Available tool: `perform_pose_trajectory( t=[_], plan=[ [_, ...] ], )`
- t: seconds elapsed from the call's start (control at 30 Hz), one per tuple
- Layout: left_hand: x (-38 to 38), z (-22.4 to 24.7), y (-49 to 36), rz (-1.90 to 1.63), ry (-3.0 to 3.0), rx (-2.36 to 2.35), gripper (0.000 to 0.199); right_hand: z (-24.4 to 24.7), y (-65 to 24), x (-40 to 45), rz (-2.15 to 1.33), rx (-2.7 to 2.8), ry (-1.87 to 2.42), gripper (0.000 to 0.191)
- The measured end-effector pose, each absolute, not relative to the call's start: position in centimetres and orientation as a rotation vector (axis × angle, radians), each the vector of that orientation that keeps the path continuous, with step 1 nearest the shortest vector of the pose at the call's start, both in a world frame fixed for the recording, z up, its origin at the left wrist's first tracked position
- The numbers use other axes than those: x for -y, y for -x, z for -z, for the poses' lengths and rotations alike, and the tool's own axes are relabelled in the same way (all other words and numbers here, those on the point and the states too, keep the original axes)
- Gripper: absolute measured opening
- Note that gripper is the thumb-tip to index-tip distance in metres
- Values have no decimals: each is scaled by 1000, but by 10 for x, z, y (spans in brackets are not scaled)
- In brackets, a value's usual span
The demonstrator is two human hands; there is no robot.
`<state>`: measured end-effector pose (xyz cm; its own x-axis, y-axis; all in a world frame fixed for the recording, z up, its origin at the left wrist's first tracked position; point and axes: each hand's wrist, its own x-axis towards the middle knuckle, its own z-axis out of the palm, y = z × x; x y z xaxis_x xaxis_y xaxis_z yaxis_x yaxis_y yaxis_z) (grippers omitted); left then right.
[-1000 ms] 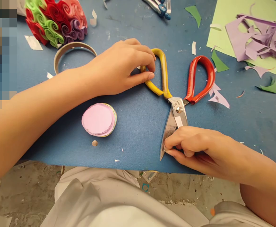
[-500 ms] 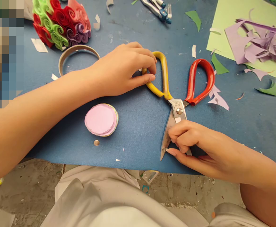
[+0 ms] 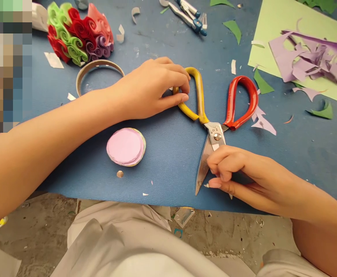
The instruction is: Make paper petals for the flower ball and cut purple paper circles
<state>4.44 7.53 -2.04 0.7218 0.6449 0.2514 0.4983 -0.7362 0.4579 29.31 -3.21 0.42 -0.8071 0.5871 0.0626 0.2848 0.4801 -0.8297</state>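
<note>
A pair of scissors (image 3: 214, 130) lies on the blue tabletop with blades spread and pointing toward me. My left hand (image 3: 165, 86) is closed round the yellow handle. My right hand (image 3: 243, 173) is over the blades, its fingers curled against the metal and hiding much of the right blade. At its thumb tip shows a tiny pale speck (image 3: 206, 186), too small to name. Left of the blades lies a stack of pink paper ovals (image 3: 125, 146), with a small brown disc (image 3: 120, 174) just below it.
A coiled-paper piece (image 3: 80, 34) in red, green and purple stands at the back left beside a cardboard ring (image 3: 99, 63). A drawing compass (image 3: 188, 17) lies at the back. Purple scraps (image 3: 315, 57) rest on light green paper (image 3: 265, 30). The table's front edge runs below my hands.
My right thumb has come away from the left blade's tip. The dark spot there is gone, and a speck shows at the thumb. My left hand keeps its hold; the view has shifted slightly.
</note>
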Motion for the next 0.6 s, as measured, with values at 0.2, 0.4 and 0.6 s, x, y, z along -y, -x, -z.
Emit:
perform_pose_trajectory(
  t=[0.2, 0.4, 0.6],
  plan=[
    [-52, -7, -51, -757, -2384, -839, 22, -10, -293, 34, -1167, 2019, 1058, 18],
    [-11, -26, -66, -765, -2299, -724, 15, -13, -291, 32, -1709, 1697, 1074, 42],
    [5, -23, -75, -883, -2398, -587, 11, -17, -284, 37, -1983, 1495, 1030, 49]
  ],
)
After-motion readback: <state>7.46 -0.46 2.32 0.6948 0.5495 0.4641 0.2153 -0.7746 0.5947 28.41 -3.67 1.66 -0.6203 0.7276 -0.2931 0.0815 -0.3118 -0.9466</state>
